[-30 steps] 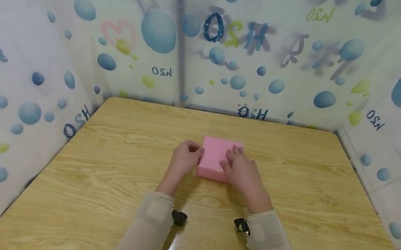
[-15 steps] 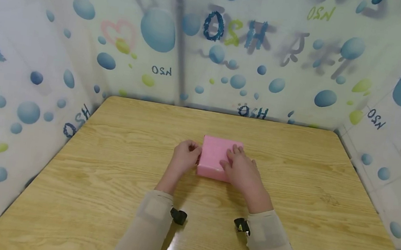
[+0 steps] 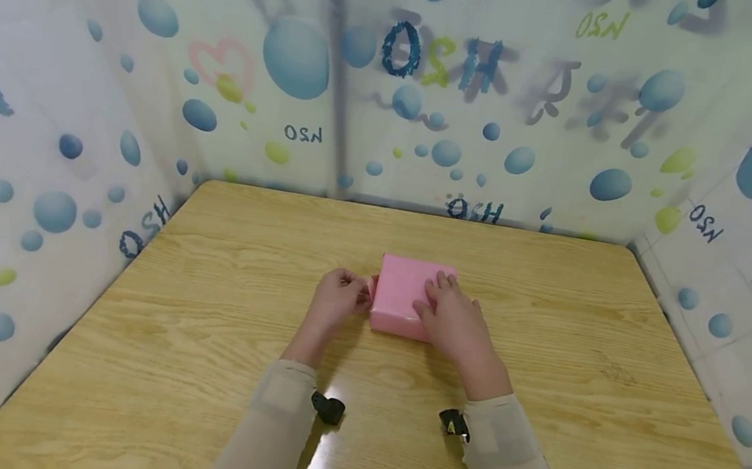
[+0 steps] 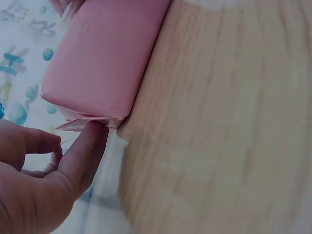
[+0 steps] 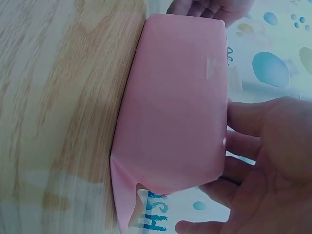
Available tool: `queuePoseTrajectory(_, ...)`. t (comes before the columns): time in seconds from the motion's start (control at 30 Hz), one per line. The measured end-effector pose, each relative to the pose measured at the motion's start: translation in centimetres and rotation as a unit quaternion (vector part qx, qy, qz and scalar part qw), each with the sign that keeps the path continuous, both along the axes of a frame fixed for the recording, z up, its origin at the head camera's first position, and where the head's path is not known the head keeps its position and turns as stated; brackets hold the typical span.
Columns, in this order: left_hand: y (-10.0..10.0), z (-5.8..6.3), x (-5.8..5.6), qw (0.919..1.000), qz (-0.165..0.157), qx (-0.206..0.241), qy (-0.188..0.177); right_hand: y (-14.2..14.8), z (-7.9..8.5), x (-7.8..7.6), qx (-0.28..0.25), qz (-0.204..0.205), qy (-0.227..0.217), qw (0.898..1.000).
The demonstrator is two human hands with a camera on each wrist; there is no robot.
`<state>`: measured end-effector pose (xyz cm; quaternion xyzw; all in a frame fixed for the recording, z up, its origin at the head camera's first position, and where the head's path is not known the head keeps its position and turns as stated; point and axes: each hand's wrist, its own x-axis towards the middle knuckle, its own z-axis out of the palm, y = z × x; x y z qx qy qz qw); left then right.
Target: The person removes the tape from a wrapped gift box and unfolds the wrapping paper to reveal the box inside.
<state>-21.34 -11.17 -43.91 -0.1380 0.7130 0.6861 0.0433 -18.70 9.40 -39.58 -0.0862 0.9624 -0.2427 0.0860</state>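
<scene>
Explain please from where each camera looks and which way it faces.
Head: worn on head, facing forward and down at pink package on table; left hand, right hand and sleeves show.
Left wrist: worn there, facing package side and end flap; left hand large, right hand at top edge.
Right wrist: worn there, facing package side and loose flap; right hand large, left hand at top.
Wrist views share package, table, hands.

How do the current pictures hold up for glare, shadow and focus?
Head view: a bright streak of glare on the table beside the left sleeve, with a darker shadow between the two. Left wrist view: rather dim, the table's grain soft. Right wrist view: also dim, with a bluish cast, though the box keeps a clear outline.
</scene>
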Motion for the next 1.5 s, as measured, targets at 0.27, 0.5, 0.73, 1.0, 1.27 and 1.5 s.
queuePoseTrajectory(0.27, -0.4, 0.7, 0.0, 0.9996, 0.025, 0.017, 0.001, 0.0, 0.0, -0.1, 0.002, 0.001, 0.003, 1.000)
queuePoseTrajectory(0.5, -0.6, 1.3, 0.3, 0.9986, 0.031, -0.037, 0.021, -0.1, 0.0, 0.0, 0.003, 0.003, -0.002, 1.000)
queuePoseTrajectory(0.73, -0.5, 2.5, 1.1, 0.9633, -0.023, -0.245, 0.106, 0.8, -0.4, -0.5, -0.042, 0.022, -0.003, 0.999)
queuePoseTrajectory(1.0, 0.2, 3.9, 1.8, 0.9426, -0.114, -0.282, 0.138, 2.3, -1.5, -0.6, -0.072, 0.055, 0.042, 0.995)
queuePoseTrajectory(1.27, 0.6, 3.5, 2.3, 0.9667, -0.136, -0.189, 0.107, 3.9, -0.9, -0.1, -0.098, 0.037, 0.060, 0.993)
queuePoseTrajectory(1.5, 1.0, 3.7, 2.5, 0.9704, -0.141, -0.177, 0.084, 4.0, -1.0, 0.1, -0.101, 0.038, 0.035, 0.994)
